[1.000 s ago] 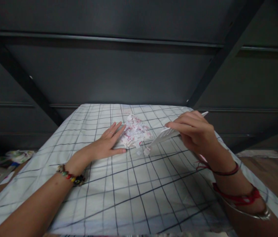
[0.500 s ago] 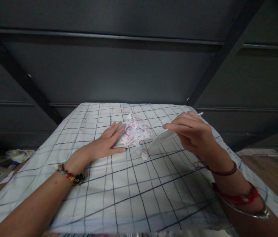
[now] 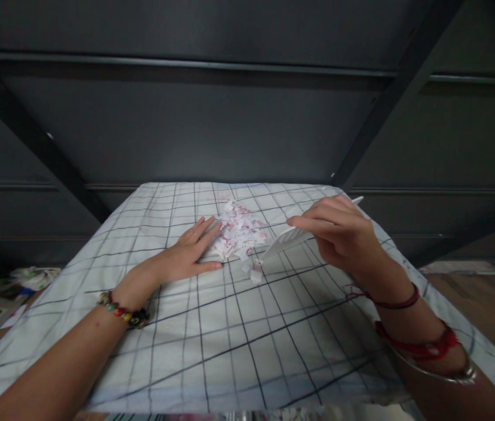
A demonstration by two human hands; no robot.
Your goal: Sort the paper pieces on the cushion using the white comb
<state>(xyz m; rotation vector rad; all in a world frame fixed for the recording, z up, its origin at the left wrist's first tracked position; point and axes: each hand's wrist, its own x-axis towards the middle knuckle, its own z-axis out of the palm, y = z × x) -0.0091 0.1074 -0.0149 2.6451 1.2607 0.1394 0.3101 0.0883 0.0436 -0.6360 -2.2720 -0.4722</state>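
The right hand (image 3: 339, 237) was closed around a flat white ribbed tool (image 3: 283, 242), its thin end poking out behind the knuckles and its wide end tilted down toward the cloth. That lower edge came right beside a few stray scraps (image 3: 256, 275); whether it touched them was hard to tell. For pieces so light, a low angle and short, slow strokes seemed best, since a steep edge could catch the fabric or flick paper away. The left hand (image 3: 188, 254) held nothing, palm down with fingers spread, its index finger against the left side of a heap of paper scraps (image 3: 241, 231). Lying flat there, it could serve well as a wall, provided the fingers stayed low and fairly close together. The heap sat between the two hands on a checked cloth (image 3: 230, 351), whose soft folds probably called for light pressure. Beyond the cloth's far edge stood dark panels (image 3: 212, 128).
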